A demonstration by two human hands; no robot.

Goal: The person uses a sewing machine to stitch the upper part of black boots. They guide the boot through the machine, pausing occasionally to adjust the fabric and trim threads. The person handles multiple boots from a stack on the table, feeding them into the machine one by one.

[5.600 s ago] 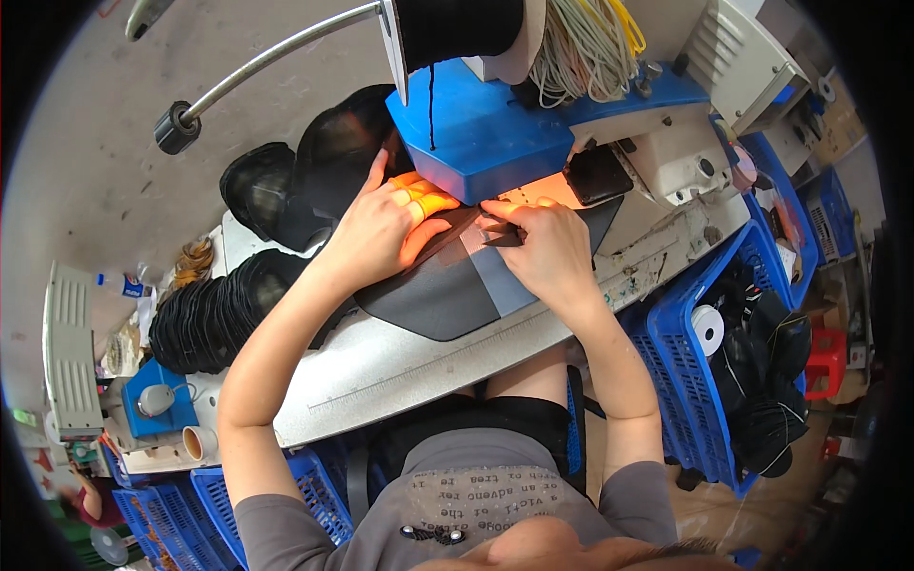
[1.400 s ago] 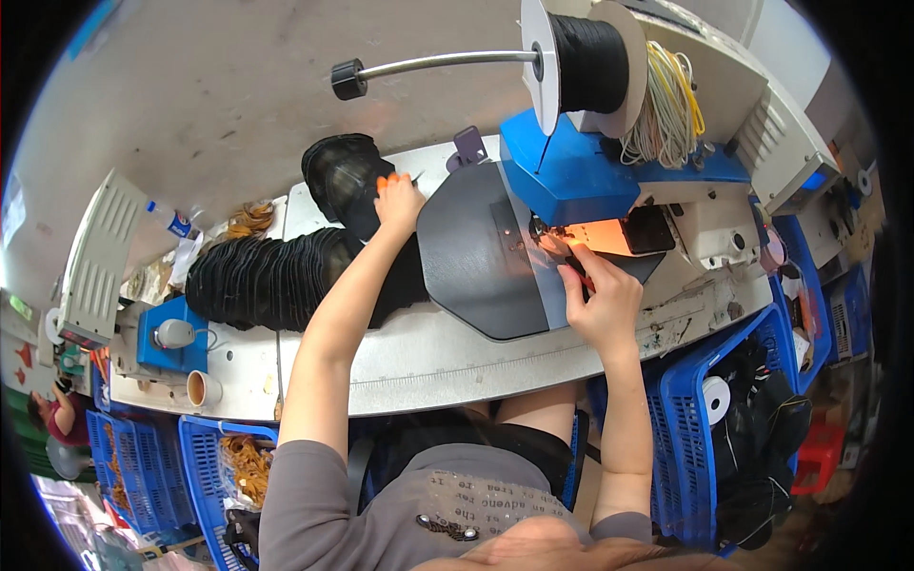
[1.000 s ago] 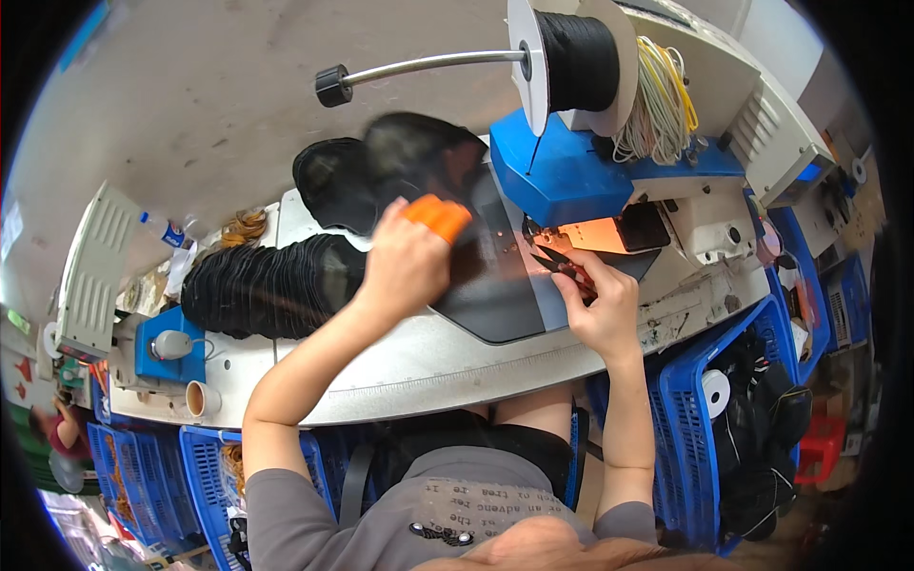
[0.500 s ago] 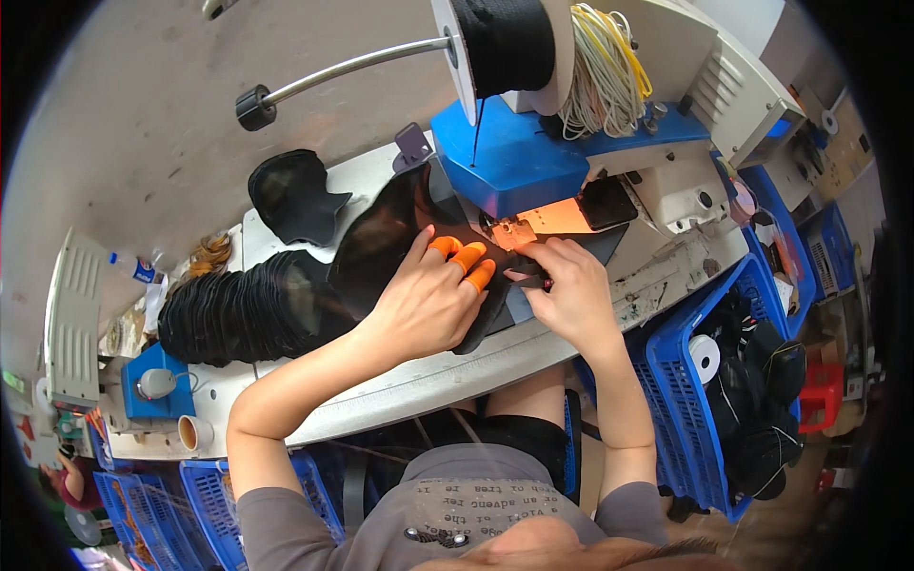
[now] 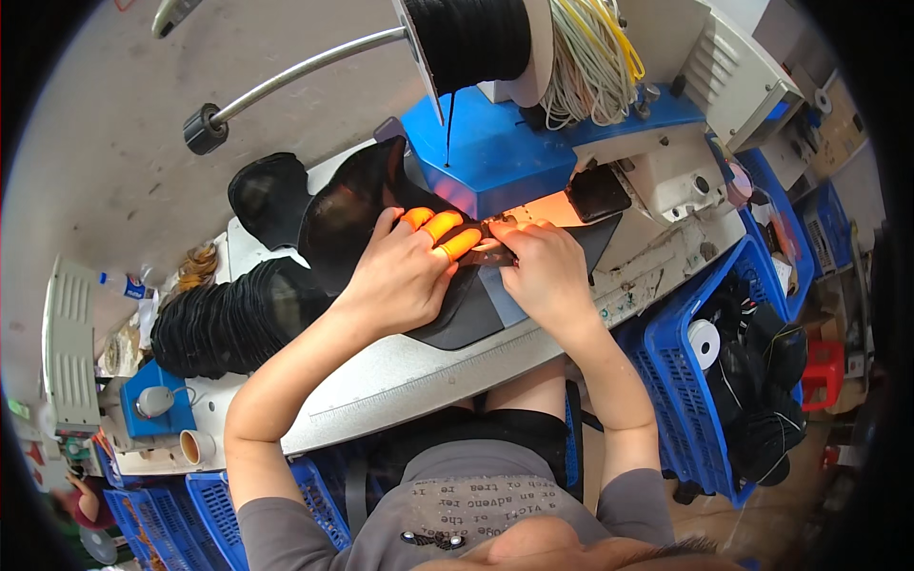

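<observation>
A curved black shoe-upper-like piece point(image 5: 343, 209) lies beneath the blue head of a sewing machine point(image 5: 486, 157), its left side bulging upward. My left hand point(image 5: 405, 276), with orange finger cots on several fingers, grips the piece's near edge, left of the lit stitching area. My right hand point(image 5: 547, 271) pinches the same edge just right of it, thumb and fingers together. The needle area is mostly hidden by my fingers. Under the piece is a dark flat plate point(image 5: 462, 319). Left of my hands lies a long stack of similar black pieces point(image 5: 224, 319).
A single black piece point(image 5: 267, 200) lies behind the stack. Above hangs a large black thread spool point(image 5: 476, 43); pale cords point(image 5: 595, 67) hang beside it. A black phone-like object point(image 5: 600, 193) rests right of the head. Blue crates point(image 5: 681, 381) stand right; a paper cup point(image 5: 196, 445) sits left.
The black piece has turned and slid up and left, uncovering more of the dark plate. Both hands have moved with it and are closer together at the lit area. The view has shifted slightly.
</observation>
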